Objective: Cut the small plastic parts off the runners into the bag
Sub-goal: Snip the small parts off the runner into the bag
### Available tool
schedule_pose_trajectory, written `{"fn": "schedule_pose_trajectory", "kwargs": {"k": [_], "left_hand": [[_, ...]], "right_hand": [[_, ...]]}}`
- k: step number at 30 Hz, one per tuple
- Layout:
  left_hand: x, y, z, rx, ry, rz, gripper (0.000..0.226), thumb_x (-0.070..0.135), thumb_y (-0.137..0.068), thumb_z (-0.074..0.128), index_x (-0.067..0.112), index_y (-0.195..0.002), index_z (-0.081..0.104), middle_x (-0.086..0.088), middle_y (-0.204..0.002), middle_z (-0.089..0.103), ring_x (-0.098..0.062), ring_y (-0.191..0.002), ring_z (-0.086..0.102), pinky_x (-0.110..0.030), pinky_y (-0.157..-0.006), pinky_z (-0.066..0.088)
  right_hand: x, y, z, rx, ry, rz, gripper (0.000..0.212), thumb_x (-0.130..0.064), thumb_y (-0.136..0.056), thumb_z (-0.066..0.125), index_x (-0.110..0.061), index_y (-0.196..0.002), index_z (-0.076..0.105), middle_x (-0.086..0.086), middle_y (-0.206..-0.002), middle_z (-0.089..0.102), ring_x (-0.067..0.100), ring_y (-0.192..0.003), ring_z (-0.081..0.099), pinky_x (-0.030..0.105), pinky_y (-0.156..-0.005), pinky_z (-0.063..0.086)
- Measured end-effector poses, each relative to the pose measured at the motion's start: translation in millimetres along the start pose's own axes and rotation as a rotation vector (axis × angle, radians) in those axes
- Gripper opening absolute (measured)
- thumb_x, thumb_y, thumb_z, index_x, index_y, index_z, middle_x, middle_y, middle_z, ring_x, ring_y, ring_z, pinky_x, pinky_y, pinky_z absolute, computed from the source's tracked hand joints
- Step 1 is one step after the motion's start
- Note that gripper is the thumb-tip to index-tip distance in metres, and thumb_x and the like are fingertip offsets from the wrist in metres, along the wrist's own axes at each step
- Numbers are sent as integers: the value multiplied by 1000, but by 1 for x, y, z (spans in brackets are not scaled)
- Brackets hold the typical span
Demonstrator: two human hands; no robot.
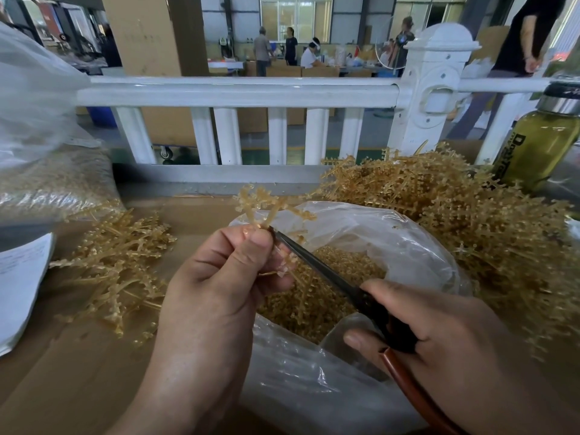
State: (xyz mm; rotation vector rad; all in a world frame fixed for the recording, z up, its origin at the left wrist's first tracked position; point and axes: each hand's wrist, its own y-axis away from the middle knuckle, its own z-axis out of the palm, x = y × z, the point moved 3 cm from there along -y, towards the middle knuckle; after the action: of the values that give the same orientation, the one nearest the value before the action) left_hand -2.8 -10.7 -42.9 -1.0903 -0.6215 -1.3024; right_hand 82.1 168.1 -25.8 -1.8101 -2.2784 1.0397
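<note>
bag: loose parts inside | left hand: pinches runner | right hand: grips scissors, tip at runner

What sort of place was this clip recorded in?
Most likely a factory or workshop floor: heaps of amber plastic runners lie on the bench, a clear bag holds loose cut parts, and cartons and other workers show beyond the white railing.
</note>
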Motion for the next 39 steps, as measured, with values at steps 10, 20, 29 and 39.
{"fn": "schedule_pose_trajectory", "kwargs": {"k": [10, 20, 29, 39], "left_hand": [[0, 1, 0, -5, 24, -4, 14, 35, -74, 72, 23, -66, 71, -4, -74, 68, -19, -72, 66, -24, -63, 56], [-2, 0, -1, -6, 25, 2, 14, 32, -78, 70, 24, -66, 70, -6, -76, 67, -18, -73, 67, -24, -65, 55], [0, 0, -1, 2, 29, 6, 9, 24, -82, 66, 24, -73, 68, -7, -74, 64, -20, -69, 64, -26, -61, 55], [-6, -6, -1, 77, 32, -52, 13, 24, -72, 65, 19, -64, 72, -13, -73, 70, -23, -66, 67, -31, -59, 54]], "right_hand": [[1, 1, -3, -87, 25, 37, 33, -59, -80, 56, -34, -98, 69, -22, -65, 57, -5, -58, 55, 7, -52, 41], [2, 1, -2, -138, -5, 86, 38, -67, -79, 51, -35, -95, 66, -20, -65, 59, -6, -62, 59, 12, -53, 44], [7, 2, 2, -210, -65, 194, 51, -82, -72, 47, -43, -102, 61, -24, -85, 66, -8, -80, 63, 16, -68, 47], [10, 5, 10, 38, 139, 83, 45, -82, -76, 46, -45, -84, 69, -20, -144, 39, -4, -144, 7, 39, -104, 33]]}}
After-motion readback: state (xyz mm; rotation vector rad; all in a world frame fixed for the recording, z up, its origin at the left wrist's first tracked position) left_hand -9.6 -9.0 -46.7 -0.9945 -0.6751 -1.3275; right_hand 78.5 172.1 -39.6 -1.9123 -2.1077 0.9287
